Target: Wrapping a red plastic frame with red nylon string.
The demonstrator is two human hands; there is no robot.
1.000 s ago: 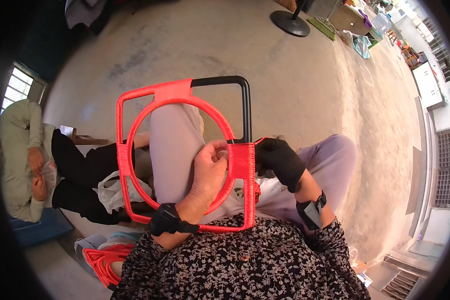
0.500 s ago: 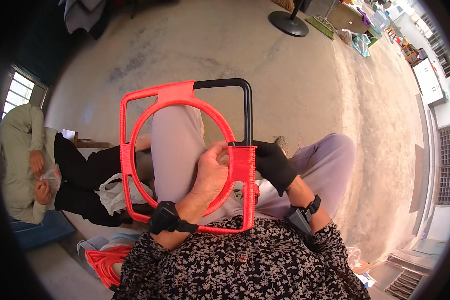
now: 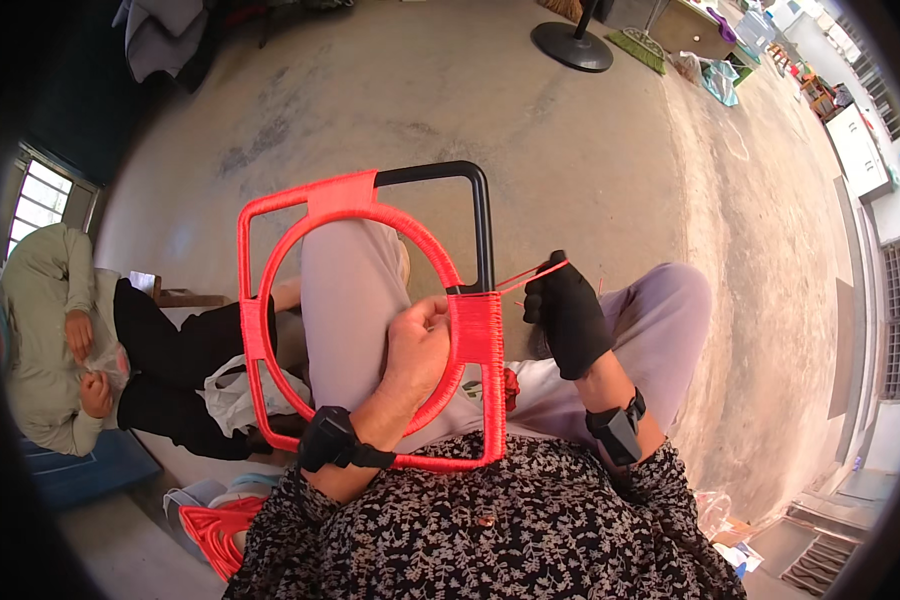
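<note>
Item: rectangular black metal frame half-wrapped in red cord, resting on the person's lap. Left hand clenched on the wrapped right bar. Black-gloved right hand, nearer the frame a second ago, now pulled rightward, grip pinching the red cord strand taut: a wrap being tightened.

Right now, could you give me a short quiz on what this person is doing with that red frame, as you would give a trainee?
1. True or false: the right hand wears a black glove.
2. What does the gloved hand pull away from the frame?
A. a red cord
B. a blue ribbon
C. a metal chain
3. Where does the bare left hand rest?

Key:
1. True.
2. A.
3. On the frame, beside the tightly wrapped red band on its right bar.
</note>
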